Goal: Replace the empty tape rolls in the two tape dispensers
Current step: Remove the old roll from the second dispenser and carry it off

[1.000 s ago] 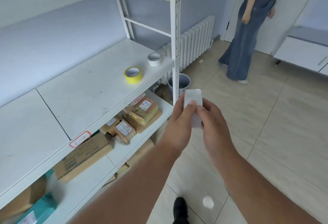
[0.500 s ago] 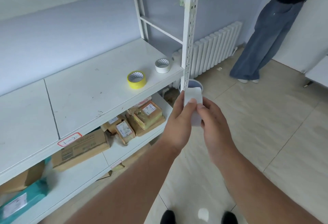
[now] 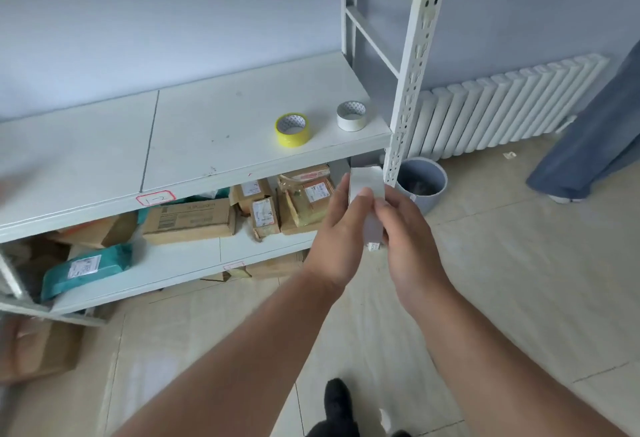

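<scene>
A white strip of paper or tape backing (image 3: 366, 184) stands upright between my two hands. My left hand (image 3: 341, 232) pinches it with thumb and fingers, and my right hand (image 3: 407, 228) grips its lower part. A yellow tape roll (image 3: 292, 129) and a white tape roll (image 3: 351, 115) lie flat near the right end of the white shelf (image 3: 207, 138), beyond my hands. No tape dispenser is in view.
A perforated white shelf post (image 3: 412, 65) rises just behind the strip. A grey bin (image 3: 420, 184) stands on the floor by a white radiator (image 3: 502, 110). Cardboard parcels (image 3: 188, 220) fill the lower shelf. A person's jeans leg (image 3: 595, 138) is at the right edge.
My view has swung left toward the shelf, so the tape rolls and bin sit closer to centre. Both hands keep the same grip on the white strip.
</scene>
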`<action>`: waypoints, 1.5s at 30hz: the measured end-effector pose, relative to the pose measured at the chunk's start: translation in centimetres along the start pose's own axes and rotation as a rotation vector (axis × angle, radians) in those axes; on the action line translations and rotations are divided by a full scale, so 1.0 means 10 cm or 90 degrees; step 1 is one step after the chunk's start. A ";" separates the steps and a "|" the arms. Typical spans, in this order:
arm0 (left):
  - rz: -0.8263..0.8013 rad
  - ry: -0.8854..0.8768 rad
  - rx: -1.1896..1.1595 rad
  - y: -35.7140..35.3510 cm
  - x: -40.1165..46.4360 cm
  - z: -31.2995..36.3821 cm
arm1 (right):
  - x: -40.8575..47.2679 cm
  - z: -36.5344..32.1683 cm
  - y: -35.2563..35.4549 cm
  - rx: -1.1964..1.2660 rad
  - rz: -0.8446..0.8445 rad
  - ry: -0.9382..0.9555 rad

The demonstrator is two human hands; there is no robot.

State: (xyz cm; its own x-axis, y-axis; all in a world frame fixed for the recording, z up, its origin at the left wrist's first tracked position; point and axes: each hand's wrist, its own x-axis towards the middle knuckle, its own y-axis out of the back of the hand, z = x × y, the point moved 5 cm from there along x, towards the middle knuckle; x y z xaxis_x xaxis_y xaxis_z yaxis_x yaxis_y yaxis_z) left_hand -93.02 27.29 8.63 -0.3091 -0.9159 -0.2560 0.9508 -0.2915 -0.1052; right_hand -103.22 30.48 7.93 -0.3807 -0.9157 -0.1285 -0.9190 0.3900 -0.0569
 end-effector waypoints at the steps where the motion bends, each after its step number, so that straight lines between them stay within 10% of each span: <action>1: 0.016 0.005 -0.005 0.02 0.03 -0.01 | 0.04 0.00 -0.02 -0.004 -0.013 -0.001; 35: 0.285 0.053 -0.097 0.11 2.00 -0.05 | 2.29 0.12 -0.10 -0.129 -0.281 -0.012; 45: 0.337 0.041 0.247 1.22 2.83 -0.08 | 3.00 0.35 -0.62 -0.238 -0.192 -0.014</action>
State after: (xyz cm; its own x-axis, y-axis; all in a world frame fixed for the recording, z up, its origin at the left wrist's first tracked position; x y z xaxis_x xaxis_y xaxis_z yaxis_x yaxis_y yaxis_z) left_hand -90.15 -1.95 -0.68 0.2130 -0.9479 -0.2368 0.9099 0.1042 0.4015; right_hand -108.64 0.92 0.92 -0.0935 -0.9787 -0.1826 -0.9636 0.0428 0.2639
